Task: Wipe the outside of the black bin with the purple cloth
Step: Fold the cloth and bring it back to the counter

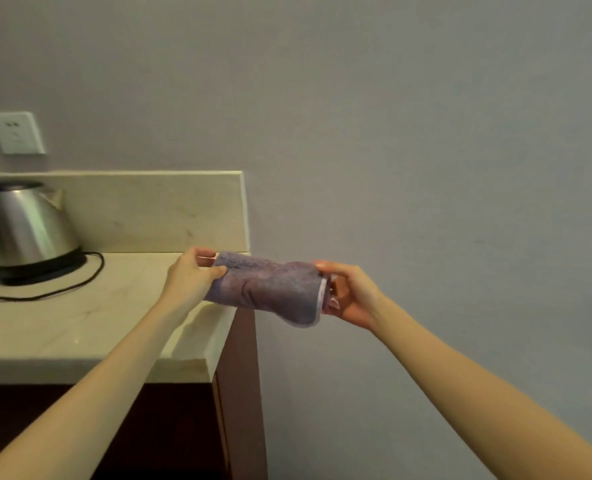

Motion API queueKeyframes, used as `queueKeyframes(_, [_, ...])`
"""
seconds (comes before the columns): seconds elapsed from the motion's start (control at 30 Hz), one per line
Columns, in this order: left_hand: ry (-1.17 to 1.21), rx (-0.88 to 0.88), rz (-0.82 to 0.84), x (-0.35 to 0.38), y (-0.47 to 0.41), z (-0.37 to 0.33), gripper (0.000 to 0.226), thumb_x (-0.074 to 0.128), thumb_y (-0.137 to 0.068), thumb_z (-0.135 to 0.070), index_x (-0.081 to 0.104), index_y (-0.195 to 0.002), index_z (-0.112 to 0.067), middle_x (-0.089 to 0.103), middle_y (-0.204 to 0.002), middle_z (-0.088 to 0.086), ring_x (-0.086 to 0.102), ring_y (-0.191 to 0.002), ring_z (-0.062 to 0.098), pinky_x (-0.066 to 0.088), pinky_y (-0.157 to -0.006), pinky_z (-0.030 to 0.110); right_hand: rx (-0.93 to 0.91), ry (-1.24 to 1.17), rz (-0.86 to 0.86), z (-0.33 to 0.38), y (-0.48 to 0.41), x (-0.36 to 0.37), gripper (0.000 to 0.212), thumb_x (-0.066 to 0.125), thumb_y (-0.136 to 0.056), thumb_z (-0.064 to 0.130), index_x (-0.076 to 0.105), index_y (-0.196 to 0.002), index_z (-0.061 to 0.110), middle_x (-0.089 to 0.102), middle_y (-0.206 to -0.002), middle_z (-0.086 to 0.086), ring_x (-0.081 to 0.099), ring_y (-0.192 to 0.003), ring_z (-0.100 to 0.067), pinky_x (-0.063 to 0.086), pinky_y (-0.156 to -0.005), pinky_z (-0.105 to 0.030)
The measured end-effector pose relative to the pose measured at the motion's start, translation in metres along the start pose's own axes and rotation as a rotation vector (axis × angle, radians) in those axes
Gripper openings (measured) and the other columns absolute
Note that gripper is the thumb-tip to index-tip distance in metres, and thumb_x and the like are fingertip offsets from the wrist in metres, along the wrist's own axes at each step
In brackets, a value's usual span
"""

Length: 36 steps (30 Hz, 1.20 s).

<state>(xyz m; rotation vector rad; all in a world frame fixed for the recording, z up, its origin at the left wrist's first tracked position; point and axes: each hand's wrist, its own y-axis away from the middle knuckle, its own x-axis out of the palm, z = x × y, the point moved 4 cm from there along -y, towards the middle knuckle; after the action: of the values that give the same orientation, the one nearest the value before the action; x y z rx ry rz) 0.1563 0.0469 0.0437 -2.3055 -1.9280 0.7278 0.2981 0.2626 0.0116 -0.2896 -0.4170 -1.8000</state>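
Note:
The purple cloth (267, 289) is stretched between both hands in mid-air, just past the right corner of the counter. It is folded, with a pale hem showing at its right end. My left hand (190, 275) pinches its left end between thumb and fingers. At the other end, my right hand (350, 296) grips the cloth with the fingers curled around it. No black bin is in view.
A cream stone counter (80, 327) with a raised backsplash fills the left side, over a dark wooden cabinet (183, 427). A steel kettle (24, 230) stands on its black base at the far left, with a black cord (90, 275) trailing. A wall socket (17, 132) sits above. A plain grey wall lies to the right.

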Motion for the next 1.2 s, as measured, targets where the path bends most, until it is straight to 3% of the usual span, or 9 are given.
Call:
queueKeyframes(0.23, [-0.104, -0.045, 0.019, -0.021, -0.065, 0.043, 0.022, 0.068, -0.078, -0.004, 0.062, -0.099, -0.002, 0.068, -0.106, 0.02, 0.062, -0.101, 0.033, 0.047, -0.092, 0.042, -0.132, -0.033, -0.01, -0.012, -0.069, 0.04, 0.028, 0.042, -0.077, -0.008, 0.056, -0.088, 0.014, 0.053, -0.083, -0.008, 0.052, -0.072, -0.018, 0.038, -0.058, -0.026])
queueKeyframes(0.4, [-0.195, -0.124, -0.032, -0.028, -0.129, 0.077, 0.021, 0.068, -0.078, -0.004, 0.062, -0.098, -0.002, 0.067, -0.107, 0.023, 0.06, -0.103, 0.035, 0.045, -0.089, 0.041, -0.152, 0.035, -0.09, -0.023, -0.126, 0.064, 0.064, 0.047, -0.079, -0.015, 0.04, -0.136, 0.014, 0.046, -0.129, -0.015, 0.049, -0.108, -0.027, 0.046, -0.071, -0.027])
queueKeyframes(0.5, [-0.214, -0.141, -0.055, -0.027, -0.158, 0.094, 0.021, 0.067, -0.078, -0.003, 0.061, -0.097, 0.001, 0.066, -0.107, 0.026, 0.059, -0.103, 0.036, 0.044, -0.088, 0.042, -0.192, 0.213, -0.065, -0.024, -0.153, 0.074, 0.076, 0.052, -0.079, -0.012, 0.03, -0.145, 0.019, 0.035, -0.141, -0.012, 0.042, -0.124, -0.027, 0.047, -0.083, -0.028])
queueKeyframes(0.57, [-0.253, -0.122, -0.077, -0.025, -0.169, 0.103, 0.018, 0.066, -0.079, -0.005, 0.06, -0.096, 0.0, 0.066, -0.104, 0.025, 0.059, -0.101, 0.036, 0.042, -0.082, 0.038, -0.246, 0.326, -0.091, -0.021, -0.168, 0.077, 0.074, 0.056, -0.078, -0.011, 0.035, -0.143, 0.017, 0.036, -0.139, -0.012, 0.043, -0.122, -0.026, 0.045, -0.088, -0.03])
queueKeyframes(0.73, [-0.303, -0.088, -0.126, -0.025, -0.19, 0.118, 0.018, 0.064, -0.083, -0.008, 0.06, -0.096, 0.004, 0.065, -0.103, 0.028, 0.059, -0.099, 0.037, 0.04, -0.077, 0.037, -0.355, 0.639, -0.142, -0.018, -0.202, 0.087, 0.055, 0.057, -0.078, -0.008, 0.049, -0.13, 0.009, 0.049, -0.115, -0.012, 0.051, -0.093, -0.02, 0.043, -0.063, -0.015])
queueKeyframes(0.87, [-0.337, -0.087, -0.149, -0.03, -0.199, 0.127, 0.02, 0.065, -0.082, -0.008, 0.061, -0.096, 0.006, 0.066, -0.103, 0.029, 0.06, -0.099, 0.036, 0.039, -0.076, 0.035, -0.452, 0.803, -0.21, -0.023, -0.223, 0.089, 0.043, 0.058, -0.082, -0.006, 0.054, -0.125, 0.001, 0.04, -0.127, -0.016, 0.048, -0.11, -0.025, 0.035, -0.081, -0.01])
queueKeyframes(0.97, [-0.348, -0.077, -0.152, -0.03, -0.2, 0.13, 0.015, 0.067, -0.081, -0.009, 0.062, -0.091, 0.001, 0.068, -0.097, 0.027, 0.062, -0.093, 0.034, 0.038, -0.072, 0.033, -0.444, 0.853, -0.226, -0.023, -0.231, 0.081, 0.043, 0.066, -0.082, 0.003, 0.058, -0.124, 0.005, 0.043, -0.132, -0.016, 0.046, -0.121, -0.028, 0.033, -0.097, -0.02])
queueKeyframes(1.1, [-0.404, -0.054, -0.171, -0.029, -0.197, 0.127, 0.015, 0.065, -0.081, -0.01, 0.062, -0.092, 0.001, 0.068, -0.097, 0.027, 0.062, -0.094, 0.037, 0.044, -0.078, 0.04, -0.458, 0.89, -0.273, -0.023, -0.235, 0.077, 0.045, 0.068, -0.082, 0.01, 0.058, -0.125, 0.012, 0.05, -0.129, -0.013, 0.051, -0.118, -0.028, 0.04, -0.097, -0.031])
queueKeyframes(1.2, [-0.56, 0.034, -0.158, -0.03, -0.187, 0.121, 0.023, 0.058, -0.085, -0.007, 0.059, -0.105, 0.005, 0.063, -0.107, 0.029, 0.057, -0.103, 0.041, 0.042, -0.085, 0.044, -0.477, 0.839, -0.293, -0.031, -0.232, 0.079, 0.051, 0.064, -0.086, 0.012, 0.048, -0.134, 0.014, 0.052, -0.131, -0.012, 0.052, -0.117, -0.026, 0.042, -0.092, -0.027])
